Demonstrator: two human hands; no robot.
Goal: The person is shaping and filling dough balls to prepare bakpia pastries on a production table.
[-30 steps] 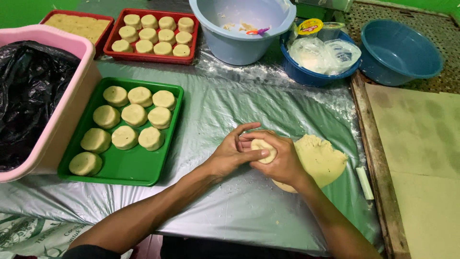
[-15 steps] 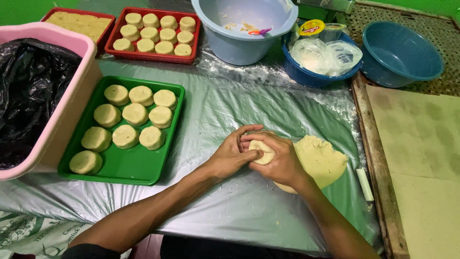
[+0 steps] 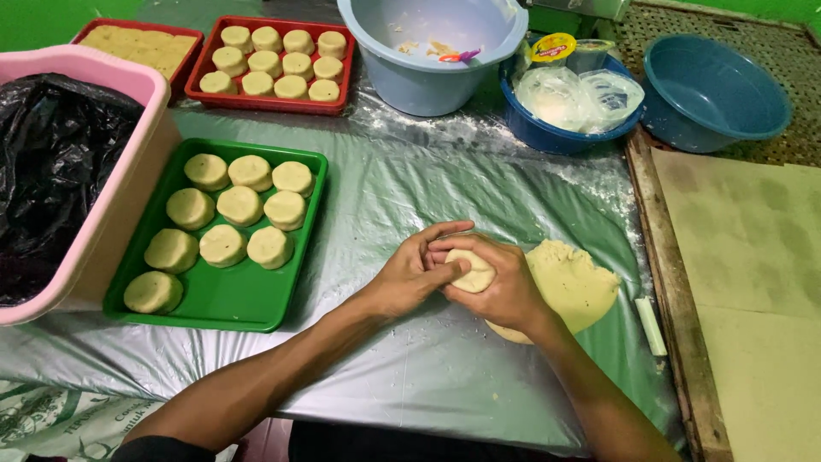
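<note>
Both hands meet over the plastic-covered worktop (image 3: 428, 376): the left hand (image 3: 416, 272) and the right hand (image 3: 505, 287) are cupped and pressed together around a small dough ball (image 3: 472, 270), fingers curled over it so only its pale top shows. Squeezed unevenly, the ball could crack at the edge or come out lopsided, and soft dough may stick to the palms and tear as it is released. Just beside the right hand, partly under it, lies the big dough mass (image 3: 569, 282); a careless wrist could dent it or drag crumbs from it. A thin white stick (image 3: 651, 325) lies near the worktop's right edge, where a swinging forearm might knock it. To the left, the green tray (image 3: 222, 304) holds ten flattened rounds with little bare room beyond the near corner, so crowded pieces could touch and fuse. Farther back stand a red tray (image 3: 274, 101) of rounds and a pale blue basin (image 3: 428, 81).
</note>
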